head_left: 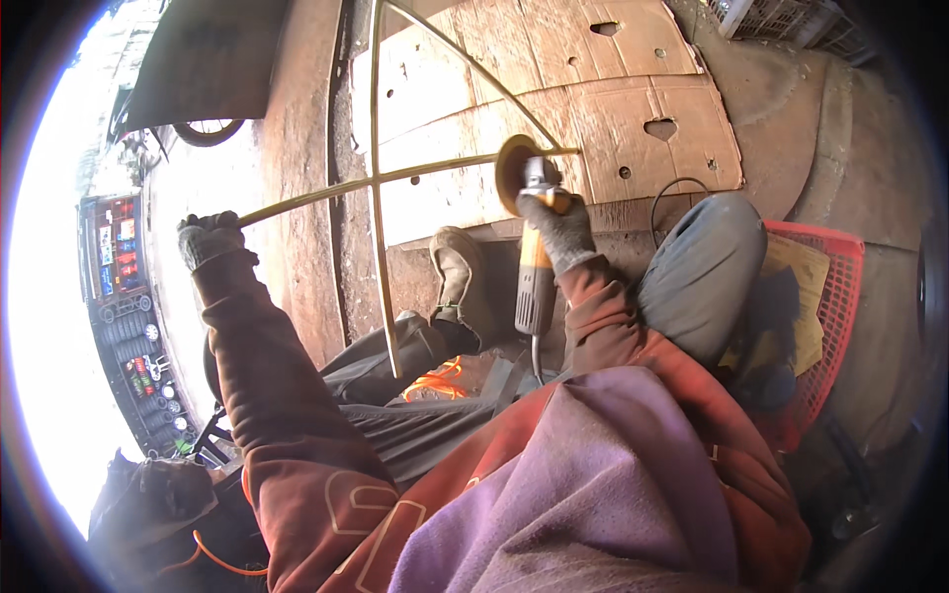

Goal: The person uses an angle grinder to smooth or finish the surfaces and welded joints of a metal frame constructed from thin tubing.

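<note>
My gloved left hand (212, 237) is closed around the left end of a thin metal rod frame (306, 200), whose bars cross and form a triangle. In my gloved right hand (560, 225) is a yellow and grey angle grinder (535, 282), its body pointing down toward me and its cord running from the lower end. The grinder's round brown disc (513, 176) overlaps the crossbar near its right end. Whether the disc touches the bar I cannot tell. A second bar (381, 257) runs down toward my lap, and a slanting one (474, 64) closes the triangle.
Flattened cardboard (633, 109) with holes lies beneath the frame. My shoe (459, 277) is close below the bars. A red plastic basket (840, 296) stands beside my right knee, a crate (791, 22) at the far right. Orange cord (438, 381) lies between my legs.
</note>
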A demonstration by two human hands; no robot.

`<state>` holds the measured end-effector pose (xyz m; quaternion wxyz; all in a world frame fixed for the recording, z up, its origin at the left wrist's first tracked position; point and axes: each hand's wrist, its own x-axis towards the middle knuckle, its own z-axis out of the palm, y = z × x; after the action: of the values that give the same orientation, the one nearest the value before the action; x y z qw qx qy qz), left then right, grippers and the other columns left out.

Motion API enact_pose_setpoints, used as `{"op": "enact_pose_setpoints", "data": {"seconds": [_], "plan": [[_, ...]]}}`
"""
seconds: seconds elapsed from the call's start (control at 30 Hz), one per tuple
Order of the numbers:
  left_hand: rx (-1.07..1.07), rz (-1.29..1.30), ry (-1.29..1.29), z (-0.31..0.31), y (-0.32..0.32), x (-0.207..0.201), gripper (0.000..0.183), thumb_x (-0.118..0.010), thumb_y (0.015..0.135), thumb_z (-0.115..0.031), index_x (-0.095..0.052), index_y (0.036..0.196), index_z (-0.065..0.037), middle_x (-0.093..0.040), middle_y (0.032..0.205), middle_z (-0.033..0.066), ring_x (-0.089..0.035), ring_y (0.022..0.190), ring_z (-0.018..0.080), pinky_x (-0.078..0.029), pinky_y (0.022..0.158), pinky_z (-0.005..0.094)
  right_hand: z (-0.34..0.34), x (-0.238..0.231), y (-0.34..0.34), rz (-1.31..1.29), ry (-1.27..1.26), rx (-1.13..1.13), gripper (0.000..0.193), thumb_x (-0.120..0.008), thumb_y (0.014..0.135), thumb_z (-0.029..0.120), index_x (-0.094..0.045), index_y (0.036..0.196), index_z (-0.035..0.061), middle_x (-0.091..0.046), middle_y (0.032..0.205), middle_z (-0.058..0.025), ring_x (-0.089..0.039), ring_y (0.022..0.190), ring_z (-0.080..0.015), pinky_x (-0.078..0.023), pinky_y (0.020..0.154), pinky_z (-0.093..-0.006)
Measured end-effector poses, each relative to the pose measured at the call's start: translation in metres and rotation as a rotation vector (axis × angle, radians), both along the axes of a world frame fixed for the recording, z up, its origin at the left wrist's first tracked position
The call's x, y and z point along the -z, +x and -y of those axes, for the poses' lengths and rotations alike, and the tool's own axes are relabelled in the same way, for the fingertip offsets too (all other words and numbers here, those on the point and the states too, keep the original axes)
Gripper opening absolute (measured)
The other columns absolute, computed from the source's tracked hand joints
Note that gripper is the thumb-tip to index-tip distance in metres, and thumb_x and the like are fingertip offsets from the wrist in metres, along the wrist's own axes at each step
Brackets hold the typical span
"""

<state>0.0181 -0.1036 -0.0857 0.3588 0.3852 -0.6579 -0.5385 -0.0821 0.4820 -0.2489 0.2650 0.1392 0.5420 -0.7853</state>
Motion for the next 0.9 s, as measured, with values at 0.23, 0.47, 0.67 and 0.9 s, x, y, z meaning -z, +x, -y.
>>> {"op": "enact_pose_setpoints", "data": {"seconds": [0.23,0.47,0.67,0.9], "plan": [[0.042,-0.224,0.295,-0.001,0.011,-0.019,0.036,-0.041,0.101,-0.025,-0.030,0.067,-0.020,-0.022,0.056,-0.0057,-0.018,0.048,0.0119,-0.024,0.044,0.0297,0.037,-0.058,0.017,-0.067,-0.182,-0.164,0.032,-0.084,0.077,0.015,-0.063,0.099,0.0047,-0.070,0.088,-0.0053,-0.066,0.073,-0.0114,-0.054,0.064,-0.0267],[-0.167,-0.428,0.505,-0.119,0.007,-0.047,0.042,-0.045,0.098,-0.026,-0.029,0.060,-0.022,-0.018,0.053,-0.0052,-0.018,0.046,0.0125,-0.021,0.044,0.0297,0.001,-0.022,-0.004,0.058,-0.088,-0.071,0.020,-0.082,0.079,0.018,-0.071,0.090,0.0046,-0.069,0.076,-0.0019,-0.063,0.064,-0.0100,-0.052,0.059,-0.0267],[0.117,-0.460,0.487,-0.107,0.006,-0.051,0.042,-0.044,0.100,-0.031,-0.031,0.061,-0.022,-0.021,0.051,-0.0046,-0.021,0.044,0.0129,-0.023,0.044,0.0299,0.036,-0.053,0.017,-0.188,0.064,-0.160,0.041,-0.084,0.076,0.014,-0.058,0.105,0.0011,-0.068,0.091,-0.0058,-0.064,0.070,-0.0118,-0.055,0.063,-0.0298],[0.301,-0.524,0.459,-0.125,0.000,-0.048,0.049,-0.042,0.101,-0.029,-0.029,0.055,-0.021,-0.022,0.050,-0.0043,-0.021,0.044,0.0122,-0.025,0.043,0.0289,-0.014,-0.005,-0.019,0.042,0.072,0.099,0.018,-0.083,0.078,0.018,-0.072,0.087,0.0058,-0.068,0.076,-0.0010,-0.062,0.060,-0.0095,-0.050,0.055,-0.0277]]}}
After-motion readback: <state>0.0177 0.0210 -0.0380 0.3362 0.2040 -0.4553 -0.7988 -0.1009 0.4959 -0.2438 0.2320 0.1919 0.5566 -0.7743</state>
